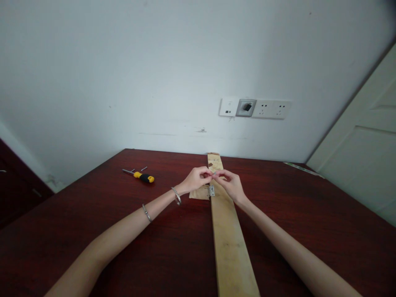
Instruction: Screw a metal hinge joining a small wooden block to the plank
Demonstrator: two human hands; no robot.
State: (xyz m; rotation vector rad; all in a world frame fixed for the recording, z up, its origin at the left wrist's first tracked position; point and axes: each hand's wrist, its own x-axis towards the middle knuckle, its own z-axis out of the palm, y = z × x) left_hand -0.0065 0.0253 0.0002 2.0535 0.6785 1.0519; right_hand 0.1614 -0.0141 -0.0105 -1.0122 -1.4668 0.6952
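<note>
My left hand [196, 178] and my right hand [230, 183] meet above a long pale wooden plank [230, 243] that runs away from me across a dark red table [93, 231]. Both hands pinch, fingertips touching, on something tiny between them that I cannot make out. Just below the fingers a small metal hinge [212, 190] lies against the plank's left edge, beside a small flat piece of wood [198, 193]. Two thin bracelets ring my left wrist and forearm.
A yellow-and-black screwdriver [140, 176] lies at the back left of the table with a loose screw [144, 168] beside it. Wall sockets [255, 108] sit on the white wall behind. A white door [365, 148] stands at the right.
</note>
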